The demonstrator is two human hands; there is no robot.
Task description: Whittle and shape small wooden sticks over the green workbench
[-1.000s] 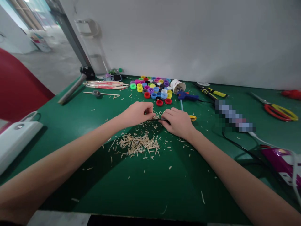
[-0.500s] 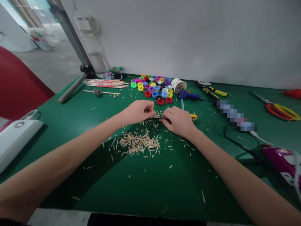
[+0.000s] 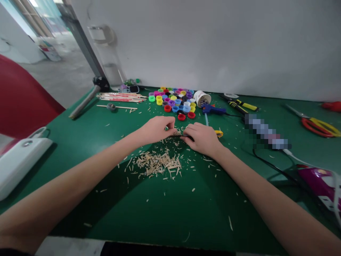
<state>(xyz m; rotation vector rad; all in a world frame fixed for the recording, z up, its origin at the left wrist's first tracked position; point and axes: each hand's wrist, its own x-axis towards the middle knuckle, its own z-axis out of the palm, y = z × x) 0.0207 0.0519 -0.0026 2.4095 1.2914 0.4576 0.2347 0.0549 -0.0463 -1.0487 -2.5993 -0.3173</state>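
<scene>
My left hand [image 3: 157, 130] is closed, thumb and fingers pinched together, above scattered wood slivers. What it pinches is too small to make out. My right hand [image 3: 201, 139] is closed around a thin dark strip [image 3: 178, 135] that reaches across to the left fingertips. Past the right hand's knuckles a yellow looped end [image 3: 219, 133] shows; whether it belongs to the strip is hidden by the hand. Nearer to me lies a loose pile of pale wood slivers [image 3: 157, 163], with stray bits around it on the green table [image 3: 170, 213].
Colourful bottle caps [image 3: 177, 102] spread behind the hands, beside a tipped white tub [image 3: 201, 97] and a blue glue gun [image 3: 214, 109]. Bundled sticks [image 3: 121, 97] and a hammer [image 3: 87, 99] lie left. Pliers [image 3: 237, 104], scissors [image 3: 317, 124] and a power strip [image 3: 266, 131] sit right.
The view has shifted slightly, so things on the left sit a little lower and further right. Both hands keep nearly the same pose around the dark strip.
</scene>
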